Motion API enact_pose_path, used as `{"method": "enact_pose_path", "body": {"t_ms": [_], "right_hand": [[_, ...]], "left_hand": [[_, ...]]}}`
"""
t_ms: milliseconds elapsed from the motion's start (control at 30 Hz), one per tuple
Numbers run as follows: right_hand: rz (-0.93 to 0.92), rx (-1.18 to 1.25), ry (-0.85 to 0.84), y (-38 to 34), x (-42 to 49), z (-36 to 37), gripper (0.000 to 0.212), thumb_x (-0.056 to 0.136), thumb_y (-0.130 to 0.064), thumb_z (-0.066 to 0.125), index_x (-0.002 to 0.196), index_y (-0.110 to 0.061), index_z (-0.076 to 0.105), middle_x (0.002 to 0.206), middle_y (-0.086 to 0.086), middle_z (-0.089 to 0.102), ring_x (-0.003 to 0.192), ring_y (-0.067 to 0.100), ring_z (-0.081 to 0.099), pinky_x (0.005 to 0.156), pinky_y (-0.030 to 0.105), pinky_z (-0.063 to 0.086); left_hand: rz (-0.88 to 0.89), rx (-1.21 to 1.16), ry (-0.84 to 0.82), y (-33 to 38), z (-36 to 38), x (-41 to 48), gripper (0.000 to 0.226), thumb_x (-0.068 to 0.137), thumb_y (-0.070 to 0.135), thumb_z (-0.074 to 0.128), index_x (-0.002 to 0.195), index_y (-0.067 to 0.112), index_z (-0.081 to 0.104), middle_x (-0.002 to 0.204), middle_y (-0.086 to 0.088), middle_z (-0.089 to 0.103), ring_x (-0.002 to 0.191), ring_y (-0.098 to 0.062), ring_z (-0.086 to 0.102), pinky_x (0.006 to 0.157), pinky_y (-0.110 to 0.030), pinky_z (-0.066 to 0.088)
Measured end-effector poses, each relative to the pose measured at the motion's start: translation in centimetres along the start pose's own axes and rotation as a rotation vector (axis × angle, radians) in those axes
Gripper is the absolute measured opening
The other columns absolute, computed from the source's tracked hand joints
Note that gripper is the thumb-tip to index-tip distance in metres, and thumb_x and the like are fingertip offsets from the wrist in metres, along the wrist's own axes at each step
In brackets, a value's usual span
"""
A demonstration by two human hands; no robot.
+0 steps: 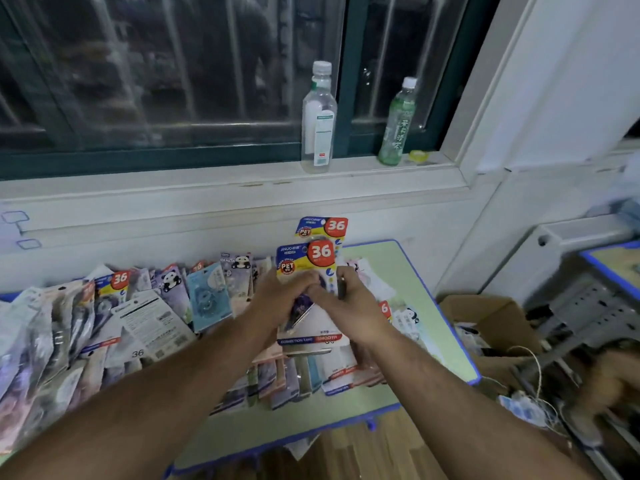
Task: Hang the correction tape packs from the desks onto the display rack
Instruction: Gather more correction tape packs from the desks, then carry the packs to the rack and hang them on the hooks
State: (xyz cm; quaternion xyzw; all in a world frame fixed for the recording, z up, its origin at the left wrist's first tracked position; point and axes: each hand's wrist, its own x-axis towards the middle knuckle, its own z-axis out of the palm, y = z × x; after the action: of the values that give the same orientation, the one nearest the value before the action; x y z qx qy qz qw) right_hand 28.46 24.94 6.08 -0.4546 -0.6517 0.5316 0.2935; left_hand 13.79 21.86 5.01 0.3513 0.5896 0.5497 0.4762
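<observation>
Up top, a wide dark glass window (173,81) in a dark green frame, bars behind the glass. Below, a long white sill (207,188) with a tall clear plastic bottle (318,119) and a green plastic bottle (396,123), standing apart. To the right, a plain white wall (571,81). Lower down, a pale green desk with a blue edge (377,265). Beside it, an open brown cardboard box (491,317).

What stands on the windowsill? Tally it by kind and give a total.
Plastic bottles: 2 (clear bottle, green bottle)
Small yellow object, too small to identify: 1
Total: 3
</observation>
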Motion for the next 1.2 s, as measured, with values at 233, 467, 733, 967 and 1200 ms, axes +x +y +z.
{"method": "enact_pose_path", "body": {"t_ms": [233, 467, 733, 967, 1200], "right_hand": [[0.095, 0.082, 0.3, -0.5, -7.0, -1.5, 0.025, 0.089, -0.037, 0.073, 0.108, -0.027, 0.061, 0.102, -0.008, 0.075, 0.097, 0.015, 0.072, 0.096, 0.045, 0.056], [0.19, 0.173, 0.654, 0.1, -17.0, 1.1, 0.038, 0.072, -0.044, 0.068, 0.104, -0.023, 0.066, 0.102, -0.006, 0.077, 0.099, 0.016, 0.072, 0.098, 0.045, 0.054], [0.283, 0.192, 1.002, 0.4, -32.2, 0.8, 0.014, 0.089, -0.024, 0.068, 0.101, -0.02, 0.063, 0.1, -0.006, 0.075, 0.089, 0.011, 0.07, 0.082, 0.031, 0.054], [0.28, 0.223, 1.303, 0.0, -47.0, -0.2, 0.008, 0.092, -0.018, 0.065, 0.098, -0.02, 0.061, 0.092, -0.008, 0.072, 0.083, 0.008, 0.067, 0.069, 0.023, 0.049], [0.298, 0.217, 1.513, 1.7, -64.2, -1.4, 0.013, 0.093, -0.022, 0.067, 0.105, -0.018, 0.064, 0.096, -0.008, 0.072, 0.08, 0.003, 0.067, 0.06, 0.015, 0.046]], "left_hand": [[-0.274, -0.482, -0.273, 1.2, 4.4, -4.5, 0.056, 0.091, 0.052, 0.054, 0.126, 0.01, 0.068, 0.124, -0.019, 0.071, 0.111, -0.036, 0.069, 0.103, -0.049, 0.052], [-0.368, -0.456, -0.524, -1.7, 5.9, -10.0, 0.067, 0.097, 0.06, 0.05, 0.139, 0.01, 0.061, 0.148, -0.02, 0.054, 0.122, -0.035, 0.06, 0.117, -0.055, 0.038], [-0.316, -0.103, -0.737, -3.4, 10.8, -21.8, 0.052, 0.101, 0.056, 0.044, 0.121, 0.016, 0.072, 0.12, -0.013, 0.074, 0.109, -0.034, 0.071, 0.104, -0.056, 0.052], [-0.315, -0.024, -0.933, -5.4, 17.0, -34.5, 0.042, 0.098, 0.062, 0.049, 0.123, 0.03, 0.062, 0.126, -0.004, 0.068, 0.113, -0.026, 0.066, 0.1, -0.047, 0.054], [-0.302, -0.323, -1.235, -7.3, 23.5, -51.6, 0.035, 0.111, 0.027, 0.036, 0.144, 0.033, 0.049, 0.13, -0.009, 0.071, 0.111, -0.029, 0.072, 0.087, -0.043, 0.061]]}}
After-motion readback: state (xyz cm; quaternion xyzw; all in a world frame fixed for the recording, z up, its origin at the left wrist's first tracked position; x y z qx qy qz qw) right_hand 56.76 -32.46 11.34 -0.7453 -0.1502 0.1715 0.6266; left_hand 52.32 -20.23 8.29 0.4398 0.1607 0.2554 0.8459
